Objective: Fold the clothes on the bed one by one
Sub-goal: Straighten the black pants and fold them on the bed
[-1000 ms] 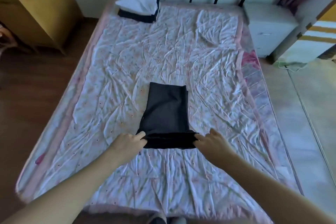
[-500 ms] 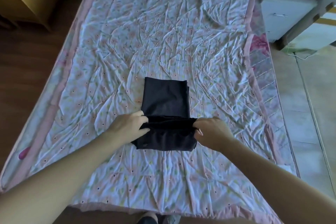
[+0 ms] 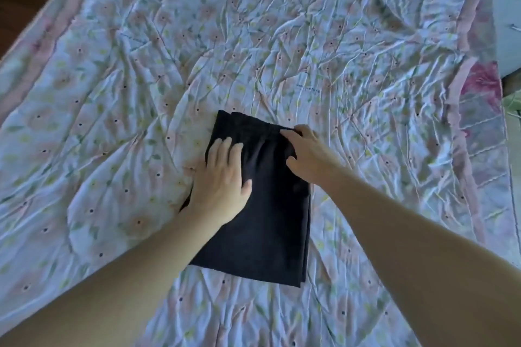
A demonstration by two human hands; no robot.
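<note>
The dark garment (image 3: 262, 222) lies on the bed as a neat folded rectangle, a little below the middle of the view, its long side running roughly from twelve o'clock to six. Half a second ago its near end was rolled up off the sheet between two fists; now that end has been carried over and laid on the far half, so the piece is shorter and doubled, with stacked edges showing along its right side and at the far left corner.

The left hand (image 3: 221, 180) rests palm down on the left half of the cloth, fingers straight and together, pointing toward twelve o'clock, thumb spread out toward three. It no longer pinches anything. The right hand (image 3: 306, 156) sits at the far right corner, about one o'clock from the garment's centre, fingers bent over the top edge there; whether they nip the fabric or only press it I cannot tell. The two hands are apart, with a strip of dark cloth between them.

The flowered bedsheet (image 3: 141, 98), heavily creased, spreads around on all sides. The view has dropped closer than before, and the folded pile at the head of the bed has gone out of sight.
</note>
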